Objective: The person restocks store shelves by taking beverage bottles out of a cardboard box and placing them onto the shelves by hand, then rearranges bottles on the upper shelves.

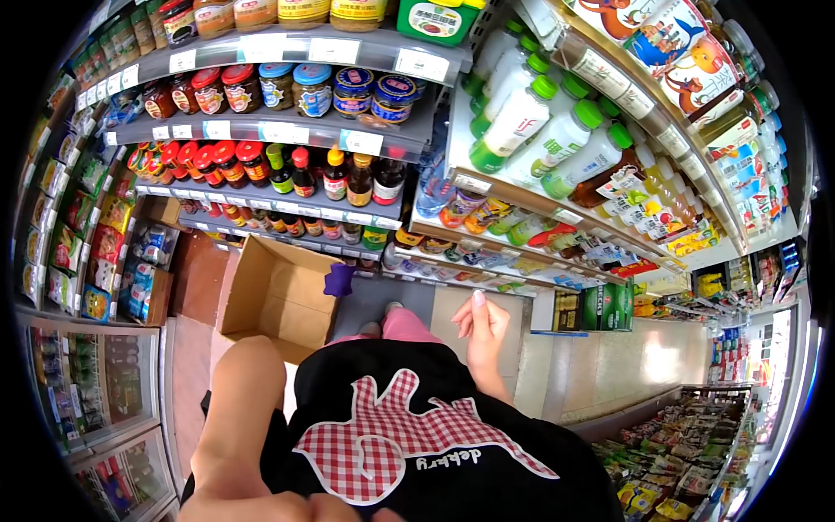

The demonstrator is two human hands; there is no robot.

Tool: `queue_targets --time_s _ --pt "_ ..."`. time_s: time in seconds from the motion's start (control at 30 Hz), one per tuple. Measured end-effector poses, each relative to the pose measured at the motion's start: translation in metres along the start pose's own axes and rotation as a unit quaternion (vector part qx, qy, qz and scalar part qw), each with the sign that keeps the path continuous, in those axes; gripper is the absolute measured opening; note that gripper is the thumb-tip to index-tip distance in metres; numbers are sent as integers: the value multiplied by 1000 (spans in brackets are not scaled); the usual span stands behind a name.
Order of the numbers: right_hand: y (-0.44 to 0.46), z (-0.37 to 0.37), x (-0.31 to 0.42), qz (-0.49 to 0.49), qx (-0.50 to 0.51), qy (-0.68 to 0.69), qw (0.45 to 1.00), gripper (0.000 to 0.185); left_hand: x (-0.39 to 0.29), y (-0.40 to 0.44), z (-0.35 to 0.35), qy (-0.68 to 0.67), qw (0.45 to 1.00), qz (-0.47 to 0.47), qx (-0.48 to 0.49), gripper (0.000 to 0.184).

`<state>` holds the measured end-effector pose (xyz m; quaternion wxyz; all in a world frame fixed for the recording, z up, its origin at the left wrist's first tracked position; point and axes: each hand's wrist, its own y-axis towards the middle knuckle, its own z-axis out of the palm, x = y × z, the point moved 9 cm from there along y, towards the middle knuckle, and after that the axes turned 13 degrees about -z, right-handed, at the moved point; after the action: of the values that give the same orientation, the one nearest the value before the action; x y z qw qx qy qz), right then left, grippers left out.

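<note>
My left arm is bent with the elbow forward. My left hand [270, 509] is close to the camera at the bottom edge; its fingers are mostly cut off, so what they hold is hidden. My right hand [484, 326] hangs in front of my right side, fingers loosely bent and apart, holding nothing I can see. Ahead of my feet is an open cardboard box [252, 300], its visible inside bare. A small purple object [338, 280] of unclear kind is at the box's right edge.
Shelves ahead carry sauce jars [239, 87] and sauce bottles [359, 178]. To the right stand green-capped drink bottles [513, 122]. A glass-doored cabinet [96, 383] is at left, and a bin of packaged snacks [678, 461] at lower right.
</note>
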<state>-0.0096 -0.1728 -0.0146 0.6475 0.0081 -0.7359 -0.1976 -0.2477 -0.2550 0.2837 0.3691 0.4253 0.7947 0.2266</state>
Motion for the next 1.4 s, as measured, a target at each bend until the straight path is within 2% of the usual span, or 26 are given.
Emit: queue_targets --time_s 0.07,0.1,0.17,0.27,0.37,0.4,0.5,0.53,0.6,0.63,0.73,0.83,0.87,0.9,0.97,1.0,1.07,1.17,1.23,1.3,1.4 --pt "2 0 -3 -4 17 -3 1000 57 2 9 11 12 998 -63 24 24" --pt "1 0 -2 -2 18 -9 1000 57 3 15 18 15 997 -78 -18 21" --pt "0 -4 1 -5 -6 -16 1000 57 5 24 28 11 987 -108 -120 39" --pt "3 -6 1 -15 -4 -18 1000 57 12 47 20 -55 959 -276 11 52" --pt "7 -13 0 -20 -32 -7 999 58 4 38 15 -8 985 -158 -73 59" --pt "8 -13 0 -19 -28 -8 999 57 3 34 12 9 989 -121 -87 53" --pt "8 -11 0 -13 -18 -3 1000 57 -9 20 5 39 997 -2 -61 37" --pt "7 -10 1 1 -17 7 1000 52 -8 26 2 -4 998 -57 3 29" --pt "8 -7 -2 -1 -7 17 1000 54 -20 16 3 -20 996 90 13 27" --pt "9 -6 -3 -2 -6 28 1000 54 -20 17 5 -1 997 69 19 45" --pt "10 -5 -5 -7 -1 36 999 54 -12 37 10 -47 993 -107 -19 43" --pt "10 -9 -4 -14 3 8 1000 56 -9 10 18 33 991 -95 -87 41" --pt "11 -9 -2 -16 4 9 1000 56 -7 11 19 44 992 -90 -82 37" --pt "12 -10 -3 -18 1 8 1000 56 -7 21 22 56 992 -98 -49 36" --pt "12 -11 -5 -16 2 0 1000 57 -9 57 28 25 985 -152 80 40" --pt "12 -11 -4 -18 1 6 1000 57 -7 59 33 16 981 -176 75 42" --pt "12 -13 -3 -21 -12 28 999 52 -10 43 37 -16 980 -198 -6 47" --pt "12 -13 -1 -15 -16 32 999 53 -5 59 13 -10 968 -244 -61 54" --pt "13 -14 0 -14 -23 33 999 53 -8 44 18 26 989 -144 -35 53" --pt "12 -13 0 -10 -23 32 999 53 -13 24 20 72 997 9 25 52" --pt "11 -12 -4 -20 1 3 1000 58 -9 19 8 9 994 51 95 26"
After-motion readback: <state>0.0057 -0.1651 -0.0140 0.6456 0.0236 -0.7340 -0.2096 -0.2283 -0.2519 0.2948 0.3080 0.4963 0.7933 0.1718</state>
